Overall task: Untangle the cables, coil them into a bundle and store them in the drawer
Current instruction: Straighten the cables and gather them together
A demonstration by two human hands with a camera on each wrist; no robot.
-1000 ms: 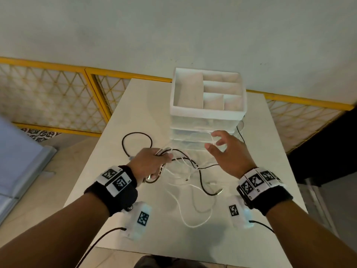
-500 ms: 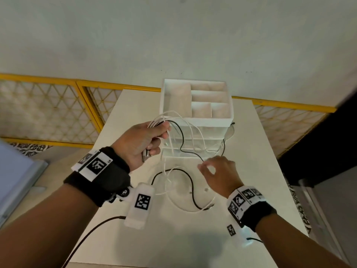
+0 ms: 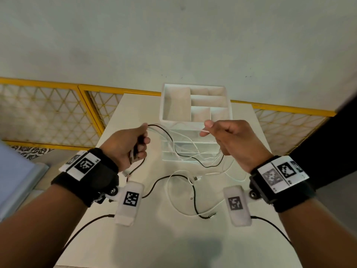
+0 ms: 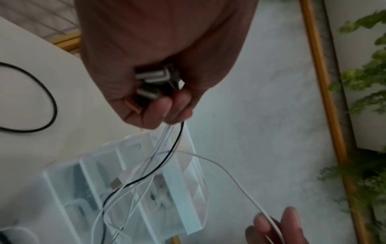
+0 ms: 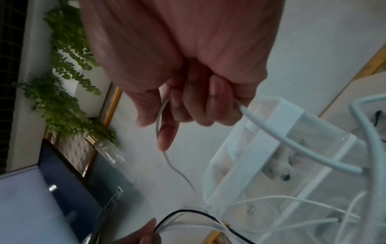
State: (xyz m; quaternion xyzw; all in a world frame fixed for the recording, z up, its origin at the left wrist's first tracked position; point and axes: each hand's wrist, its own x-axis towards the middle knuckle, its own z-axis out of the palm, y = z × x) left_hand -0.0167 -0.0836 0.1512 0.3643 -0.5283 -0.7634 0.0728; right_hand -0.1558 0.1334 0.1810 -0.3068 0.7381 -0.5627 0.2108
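Gripping a bunch of cables [image 3: 170,138] before the organizer [image 3: 195,107], the left hand [image 3: 125,147] is fisted; the right hand [image 3: 231,140] pinches one white cable [image 3: 204,130], loops trailing onto the table [image 3: 173,238].

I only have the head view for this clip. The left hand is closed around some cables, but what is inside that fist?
Observer: The left wrist view shows the left hand gripping several metal plug ends, bunched together in the palm.
Reviewer: How many cables leave that fist?
Observer: One black cable and at least two white ones, side by side.
Reviewer: Is the right hand just pinching the white cable?
Observer: No. In the right wrist view the right hand has the white cable running through its curled fingers and out both sides.
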